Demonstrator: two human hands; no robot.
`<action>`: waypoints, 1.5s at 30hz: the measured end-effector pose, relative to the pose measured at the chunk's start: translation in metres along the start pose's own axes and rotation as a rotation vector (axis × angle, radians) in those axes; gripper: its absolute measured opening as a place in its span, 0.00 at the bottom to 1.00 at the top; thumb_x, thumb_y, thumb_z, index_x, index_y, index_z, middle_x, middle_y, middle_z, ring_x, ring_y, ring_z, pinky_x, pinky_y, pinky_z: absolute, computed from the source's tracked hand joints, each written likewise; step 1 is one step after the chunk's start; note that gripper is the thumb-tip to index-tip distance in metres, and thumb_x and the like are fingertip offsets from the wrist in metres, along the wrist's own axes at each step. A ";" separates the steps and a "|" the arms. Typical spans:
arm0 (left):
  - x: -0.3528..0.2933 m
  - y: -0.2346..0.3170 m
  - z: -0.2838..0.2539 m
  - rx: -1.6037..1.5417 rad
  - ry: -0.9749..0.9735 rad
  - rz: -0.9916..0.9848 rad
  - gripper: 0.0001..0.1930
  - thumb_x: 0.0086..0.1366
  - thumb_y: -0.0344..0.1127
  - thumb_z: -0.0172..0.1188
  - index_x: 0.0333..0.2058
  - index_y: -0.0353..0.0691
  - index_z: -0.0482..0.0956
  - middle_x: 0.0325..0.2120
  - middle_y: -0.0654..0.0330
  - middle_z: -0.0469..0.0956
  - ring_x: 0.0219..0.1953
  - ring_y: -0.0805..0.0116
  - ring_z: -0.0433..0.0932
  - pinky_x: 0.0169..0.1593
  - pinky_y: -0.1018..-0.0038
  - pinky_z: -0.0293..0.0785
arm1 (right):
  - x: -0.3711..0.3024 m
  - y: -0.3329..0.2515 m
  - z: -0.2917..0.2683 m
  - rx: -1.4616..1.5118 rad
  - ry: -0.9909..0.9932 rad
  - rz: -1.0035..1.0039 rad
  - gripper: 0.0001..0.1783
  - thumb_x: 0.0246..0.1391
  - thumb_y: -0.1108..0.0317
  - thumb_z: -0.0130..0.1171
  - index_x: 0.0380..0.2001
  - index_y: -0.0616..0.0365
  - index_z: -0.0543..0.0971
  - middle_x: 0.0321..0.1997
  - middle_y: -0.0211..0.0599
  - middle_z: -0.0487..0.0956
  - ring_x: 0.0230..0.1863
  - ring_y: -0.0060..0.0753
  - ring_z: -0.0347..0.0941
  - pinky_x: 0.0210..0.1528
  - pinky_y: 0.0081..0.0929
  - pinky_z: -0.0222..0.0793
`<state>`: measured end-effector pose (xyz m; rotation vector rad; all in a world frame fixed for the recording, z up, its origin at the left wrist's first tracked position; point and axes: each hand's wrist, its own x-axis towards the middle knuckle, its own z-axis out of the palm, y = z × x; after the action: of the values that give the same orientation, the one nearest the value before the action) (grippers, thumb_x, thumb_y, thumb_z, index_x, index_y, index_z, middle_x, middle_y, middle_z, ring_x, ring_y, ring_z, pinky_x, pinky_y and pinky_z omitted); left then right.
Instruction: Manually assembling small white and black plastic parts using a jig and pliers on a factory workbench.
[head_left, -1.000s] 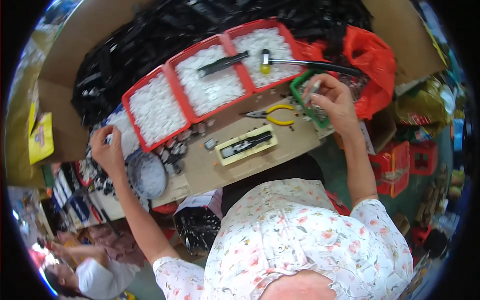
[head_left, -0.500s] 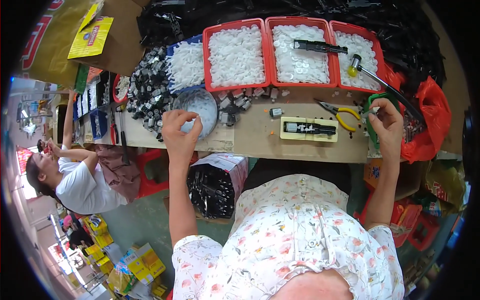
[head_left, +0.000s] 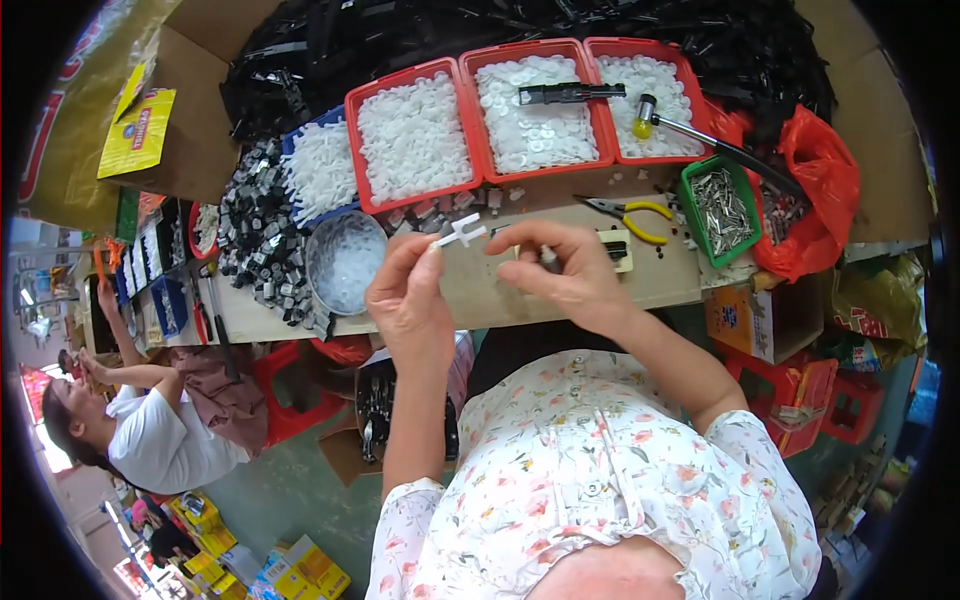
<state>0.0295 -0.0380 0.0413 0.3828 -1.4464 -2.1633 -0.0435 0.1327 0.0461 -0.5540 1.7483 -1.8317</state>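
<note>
My left hand point(head_left: 412, 300) is closed, thumb and fingertips pinching the stem of a small white forked plastic piece point(head_left: 462, 231). Just right of the fork, my right hand point(head_left: 565, 268) has its fingers curled in; what they hold, if anything, is too small to make out. A small dark and silvery bit shows by its index fingertip, and I cannot tell whether it is held. Behind this hand a cream tray point(head_left: 624, 262) with a black part in it is mostly hidden. Yellow-handled pliers point(head_left: 646, 224) lie beyond the tray.
Red bins point(head_left: 416, 193) of white plastic parts line the back, a black assembly point(head_left: 570, 93) and a hammer point(head_left: 715, 143) across them. Left are a round bowl point(head_left: 346, 262) and piled small motors point(head_left: 262, 240). A green basket point(head_left: 718, 212) holds metal pins. Another person point(head_left: 170, 430) sits far left.
My left hand has come away from the round bowl, and my right hand has left the green basket. Both now meet near the middle, the white forked piece between them. The view has shifted.
</note>
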 end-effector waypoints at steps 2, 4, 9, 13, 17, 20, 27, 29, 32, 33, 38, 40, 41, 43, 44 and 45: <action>-0.008 -0.013 0.011 0.011 0.015 0.029 0.07 0.61 0.20 0.62 0.38 0.31 0.84 0.38 0.62 0.76 0.40 0.75 0.74 0.46 0.79 0.68 | 0.000 0.003 0.008 0.154 0.068 -0.039 0.11 0.55 0.70 0.67 0.41 0.61 0.83 0.30 0.19 0.76 0.31 0.10 0.63 0.31 0.13 0.59; -0.016 -0.017 0.020 0.051 -0.018 0.056 0.07 0.61 0.20 0.63 0.38 0.31 0.84 0.38 0.62 0.75 0.39 0.76 0.73 0.45 0.80 0.68 | 0.001 0.011 0.013 0.209 0.131 -0.037 0.10 0.55 0.70 0.67 0.40 0.62 0.83 0.29 0.18 0.76 0.29 0.10 0.62 0.30 0.14 0.58; -0.021 -0.024 0.025 0.166 -0.091 0.094 0.10 0.59 0.20 0.64 0.40 0.31 0.84 0.38 0.62 0.75 0.39 0.76 0.73 0.41 0.80 0.68 | 0.001 0.014 0.003 0.214 0.208 -0.110 0.08 0.57 0.70 0.67 0.38 0.63 0.83 0.28 0.17 0.75 0.27 0.09 0.61 0.27 0.16 0.55; -0.019 -0.014 0.015 0.368 -0.097 0.129 0.11 0.58 0.21 0.66 0.40 0.33 0.85 0.38 0.60 0.78 0.38 0.73 0.75 0.41 0.78 0.69 | 0.002 -0.007 -0.018 -0.173 -0.035 -0.067 0.09 0.55 0.70 0.67 0.36 0.64 0.83 0.22 0.27 0.74 0.24 0.12 0.61 0.23 0.19 0.54; -0.013 -0.006 0.014 0.703 -0.293 0.238 0.10 0.54 0.27 0.71 0.36 0.34 0.86 0.31 0.59 0.82 0.35 0.71 0.76 0.37 0.75 0.69 | -0.001 -0.005 -0.020 -0.501 -0.088 -0.257 0.09 0.50 0.69 0.67 0.32 0.64 0.82 0.18 0.36 0.70 0.18 0.21 0.61 0.20 0.26 0.54; -0.015 0.005 0.009 0.808 -0.375 0.316 0.07 0.54 0.24 0.70 0.33 0.33 0.86 0.28 0.58 0.82 0.32 0.69 0.77 0.36 0.73 0.70 | -0.003 -0.003 -0.021 -0.528 -0.134 -0.242 0.11 0.49 0.70 0.67 0.35 0.64 0.81 0.17 0.35 0.69 0.16 0.29 0.62 0.21 0.30 0.56; -0.014 0.028 -0.054 0.967 -0.082 0.265 0.05 0.53 0.22 0.68 0.31 0.32 0.85 0.26 0.57 0.82 0.32 0.68 0.79 0.40 0.74 0.73 | -0.005 -0.009 -0.039 -0.744 -0.135 -0.241 0.17 0.56 0.75 0.58 0.50 0.61 0.74 0.32 0.41 0.70 0.29 0.33 0.68 0.29 0.30 0.63; -0.011 0.034 -0.078 1.069 0.025 0.316 0.05 0.53 0.22 0.69 0.31 0.33 0.85 0.28 0.58 0.82 0.34 0.67 0.78 0.41 0.74 0.72 | -0.003 -0.007 -0.049 -0.847 -0.142 -0.254 0.15 0.59 0.78 0.54 0.50 0.62 0.73 0.38 0.40 0.69 0.35 0.34 0.69 0.34 0.30 0.65; -0.010 0.035 -0.108 1.216 0.086 0.380 0.06 0.53 0.25 0.70 0.32 0.34 0.86 0.28 0.59 0.81 0.36 0.66 0.75 0.41 0.73 0.70 | -0.001 -0.016 -0.051 -0.776 -0.117 -0.171 0.13 0.59 0.79 0.53 0.48 0.63 0.74 0.37 0.40 0.70 0.36 0.34 0.71 0.36 0.29 0.67; -0.010 0.032 -0.114 1.302 0.097 0.417 0.07 0.53 0.26 0.71 0.32 0.35 0.86 0.28 0.59 0.80 0.36 0.65 0.74 0.42 0.72 0.69 | 0.000 -0.019 -0.052 -0.778 -0.118 -0.170 0.13 0.59 0.79 0.53 0.48 0.63 0.74 0.37 0.40 0.70 0.36 0.34 0.71 0.36 0.29 0.67; -0.013 0.023 -0.122 1.302 0.082 0.392 0.07 0.53 0.28 0.71 0.32 0.36 0.86 0.27 0.60 0.78 0.36 0.64 0.72 0.41 0.71 0.67 | 0.000 -0.027 -0.055 -0.711 -0.006 -0.157 0.11 0.60 0.79 0.54 0.45 0.66 0.76 0.39 0.39 0.73 0.37 0.31 0.75 0.39 0.24 0.69; -0.015 0.024 -0.125 1.314 0.100 0.408 0.07 0.53 0.28 0.71 0.32 0.36 0.86 0.27 0.60 0.78 0.36 0.63 0.72 0.42 0.71 0.67 | -0.001 -0.024 -0.060 -0.703 0.018 -0.154 0.11 0.60 0.79 0.54 0.46 0.66 0.77 0.39 0.39 0.73 0.37 0.30 0.75 0.40 0.24 0.69; -0.015 0.026 -0.127 1.316 0.100 0.408 0.07 0.53 0.28 0.71 0.32 0.36 0.86 0.27 0.60 0.78 0.36 0.63 0.72 0.42 0.71 0.67 | -0.002 -0.023 -0.062 -0.696 0.040 -0.152 0.11 0.60 0.79 0.55 0.46 0.67 0.77 0.39 0.38 0.74 0.37 0.30 0.75 0.40 0.24 0.70; -0.016 0.031 -0.129 1.349 0.128 0.392 0.06 0.55 0.27 0.71 0.33 0.36 0.85 0.28 0.60 0.78 0.34 0.67 0.72 0.39 0.72 0.68 | -0.002 -0.020 -0.066 -0.700 0.048 -0.185 0.11 0.59 0.79 0.56 0.45 0.67 0.78 0.39 0.38 0.75 0.37 0.29 0.75 0.40 0.24 0.70; -0.017 0.032 -0.127 1.351 0.128 0.392 0.06 0.55 0.27 0.71 0.33 0.36 0.85 0.28 0.60 0.78 0.34 0.67 0.72 0.39 0.72 0.68 | -0.003 -0.019 -0.067 -0.707 0.058 -0.218 0.11 0.58 0.79 0.56 0.44 0.67 0.79 0.38 0.38 0.75 0.37 0.29 0.75 0.40 0.24 0.70; -0.018 0.034 -0.125 1.238 0.180 0.350 0.06 0.56 0.27 0.71 0.33 0.35 0.86 0.28 0.61 0.80 0.34 0.68 0.73 0.37 0.73 0.69 | -0.004 -0.020 -0.067 -0.703 0.060 -0.218 0.11 0.58 0.79 0.56 0.44 0.67 0.79 0.38 0.38 0.75 0.37 0.29 0.75 0.40 0.24 0.70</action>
<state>0.1146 -0.1355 0.0221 0.6338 -2.3531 -0.7291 -0.0850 0.1873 0.0614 -0.9932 2.4526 -1.3253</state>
